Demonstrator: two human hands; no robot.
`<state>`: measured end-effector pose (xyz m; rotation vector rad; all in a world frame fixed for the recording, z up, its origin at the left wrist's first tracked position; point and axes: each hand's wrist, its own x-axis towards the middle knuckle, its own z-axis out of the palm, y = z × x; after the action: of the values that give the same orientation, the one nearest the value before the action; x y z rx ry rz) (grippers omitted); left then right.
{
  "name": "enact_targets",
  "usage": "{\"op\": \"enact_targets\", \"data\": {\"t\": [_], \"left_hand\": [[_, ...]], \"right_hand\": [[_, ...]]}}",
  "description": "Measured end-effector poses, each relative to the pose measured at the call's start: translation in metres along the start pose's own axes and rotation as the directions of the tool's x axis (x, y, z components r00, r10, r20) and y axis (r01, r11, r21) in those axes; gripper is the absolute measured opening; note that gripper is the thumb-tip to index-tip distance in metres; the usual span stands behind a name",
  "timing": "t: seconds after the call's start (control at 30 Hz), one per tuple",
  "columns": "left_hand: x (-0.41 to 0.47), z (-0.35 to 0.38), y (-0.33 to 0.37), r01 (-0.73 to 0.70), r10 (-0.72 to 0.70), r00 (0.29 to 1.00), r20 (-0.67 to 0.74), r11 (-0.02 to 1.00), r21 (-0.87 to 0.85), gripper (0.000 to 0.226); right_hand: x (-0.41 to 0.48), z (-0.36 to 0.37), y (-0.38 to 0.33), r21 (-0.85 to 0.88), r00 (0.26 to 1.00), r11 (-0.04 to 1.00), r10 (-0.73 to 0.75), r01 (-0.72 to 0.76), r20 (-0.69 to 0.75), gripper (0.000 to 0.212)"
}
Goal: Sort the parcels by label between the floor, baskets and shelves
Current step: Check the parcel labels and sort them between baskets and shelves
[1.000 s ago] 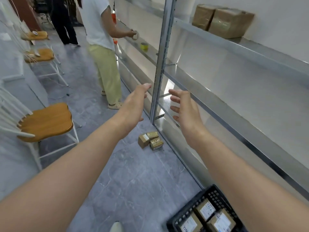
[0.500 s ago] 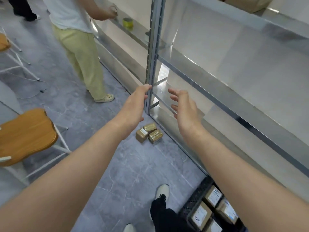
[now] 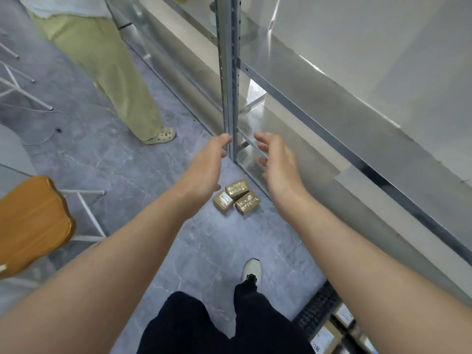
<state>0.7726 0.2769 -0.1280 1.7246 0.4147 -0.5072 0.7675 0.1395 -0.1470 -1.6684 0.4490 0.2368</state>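
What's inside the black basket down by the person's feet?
The black basket holds brown parcels with white labels; at least two show. The rest is hidden: the person's right forearm covers part, and the picture's edge cuts off more.

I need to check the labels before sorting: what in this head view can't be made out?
- Head view, labels on the three floor parcels: too small to read.
- Head view, the basket and the basket parcels: cut off by the bottom edge and partly behind the right forearm.
- Head view, the second person: cut off above the waist by the top edge.
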Motion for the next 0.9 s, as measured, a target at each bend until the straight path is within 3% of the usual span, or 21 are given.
{"op": "enact_targets", "data": {"t": [0.13,0.37,0.63,0.73,0.83,0.9], "left_hand": [[0.053,0.003,-0.002,0.082,-0.082,0.997,0.007,0.997,0.008,0.06],[0.15,-0.008,-0.016,0.182,-0.191,0.976,0.106,0.979,0.09,0.045],[0.287,-0.014,-0.071,0.222,-0.292,0.921,0.258,0.938,0.268,0.049],[0.325,-0.009,-0.094,0.237,-0.318,0.904,0.285,0.929,0.284,0.046],[0.36,0.006,-0.125,0.249,-0.314,0.91,0.27,0.936,0.25,0.036],[0.385,0.019,-0.158,0.27,-0.317,0.918,0.237,0.94,0.208,0.042]], "right_hand": [[0.047,0.006,0.012,0.017,0.995,0.995,0.095,-0.095,-0.029,0.066],[0.119,0.038,0.045,0.065,0.965,0.98,0.195,-0.186,-0.173,0.055],[0.199,0.08,0.117,0.162,0.788,0.899,0.434,-0.406,-0.437,0.054],[0.222,0.09,0.156,0.202,0.744,0.869,0.493,-0.452,-0.451,0.042],[0.245,0.099,0.201,0.188,0.734,0.854,0.514,-0.485,-0.444,0.042],[0.262,0.106,0.236,0.189,0.722,0.838,0.538,-0.512,-0.435,0.043]]}}
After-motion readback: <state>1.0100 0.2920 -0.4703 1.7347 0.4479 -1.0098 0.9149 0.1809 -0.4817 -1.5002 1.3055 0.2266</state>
